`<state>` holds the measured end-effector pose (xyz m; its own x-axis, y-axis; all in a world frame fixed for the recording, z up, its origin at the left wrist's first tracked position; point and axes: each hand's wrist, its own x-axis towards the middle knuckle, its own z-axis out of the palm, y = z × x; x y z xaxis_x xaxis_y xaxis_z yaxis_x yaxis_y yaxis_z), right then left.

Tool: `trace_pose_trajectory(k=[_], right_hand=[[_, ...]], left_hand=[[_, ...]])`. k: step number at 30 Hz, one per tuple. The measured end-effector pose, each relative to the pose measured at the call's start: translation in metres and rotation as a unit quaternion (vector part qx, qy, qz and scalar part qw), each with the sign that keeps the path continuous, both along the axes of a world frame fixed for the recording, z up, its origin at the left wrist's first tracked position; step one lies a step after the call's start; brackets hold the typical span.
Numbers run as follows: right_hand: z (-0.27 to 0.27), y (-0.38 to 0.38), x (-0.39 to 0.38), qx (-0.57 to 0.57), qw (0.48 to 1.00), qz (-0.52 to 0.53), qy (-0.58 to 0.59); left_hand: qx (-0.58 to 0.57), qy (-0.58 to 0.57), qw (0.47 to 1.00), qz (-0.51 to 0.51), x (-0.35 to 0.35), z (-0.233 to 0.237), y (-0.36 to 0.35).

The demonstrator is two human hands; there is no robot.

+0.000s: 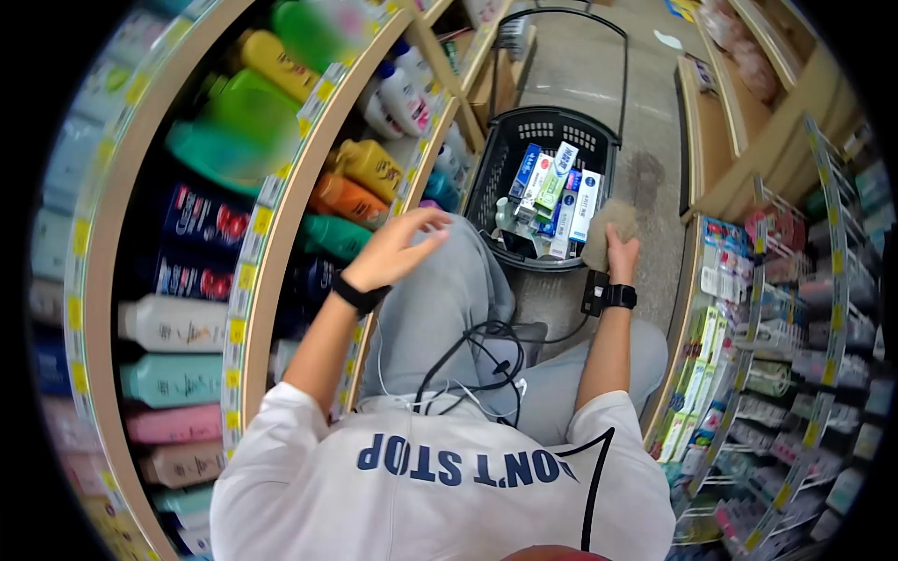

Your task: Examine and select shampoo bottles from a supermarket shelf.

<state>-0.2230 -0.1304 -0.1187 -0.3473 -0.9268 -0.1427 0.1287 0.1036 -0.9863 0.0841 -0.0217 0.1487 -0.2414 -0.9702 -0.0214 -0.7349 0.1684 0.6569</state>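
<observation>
My right hand is closed around a beige, fuzzy wad that looks like a cloth or duster, right beside the rim of a black shopping basket. Toothpaste boxes in white, blue and green lie in the basket, along with a small black item near its close edge. My left hand hovers over my bent knee with its fingers stretched out and nothing in them. Close by on the lower shelf are an orange bottle and a green bottle.
On my left, shelves hold shampoo bottles, with price tags along their edges. Hanging packs fill the wire racks on my right. A black cable runs over my lap. Beyond the basket the floor continues along the aisle.
</observation>
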Motion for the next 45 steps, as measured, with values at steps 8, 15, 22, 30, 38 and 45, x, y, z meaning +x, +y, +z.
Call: trace_pose_trajectory(k=[8,15,22,30,38,45], right_hand=[[-0.005,0.003,0.011,0.099,0.94,0.076,0.318],[-0.034,-0.009,0.059,0.15,0.86,-0.082,0.481],[-0.057,-0.017,0.066,0.262,0.853,0.009,0.451],[-0.048,-0.022,0.077,0.264,0.803,0.002,0.535],[-0.052,-0.026,0.08,0.286,0.786,0.021,0.548],[-0.064,-0.028,0.08,0.3,0.775,0.019,0.557]], left_hand=[[0.294,0.107,0.949,-0.041,-0.013,-0.075,-0.103],[0.278,0.131,0.947,0.094,0.041,-0.119,-0.17],[0.332,0.09,0.939,-0.021,0.067,-0.271,-0.207],[0.279,0.057,0.953,0.105,0.039,-0.391,-0.245],[0.178,-0.089,0.947,0.254,0.005,-0.451,-0.265],[0.258,-0.193,0.93,0.178,-0.015,-0.436,-0.258]])
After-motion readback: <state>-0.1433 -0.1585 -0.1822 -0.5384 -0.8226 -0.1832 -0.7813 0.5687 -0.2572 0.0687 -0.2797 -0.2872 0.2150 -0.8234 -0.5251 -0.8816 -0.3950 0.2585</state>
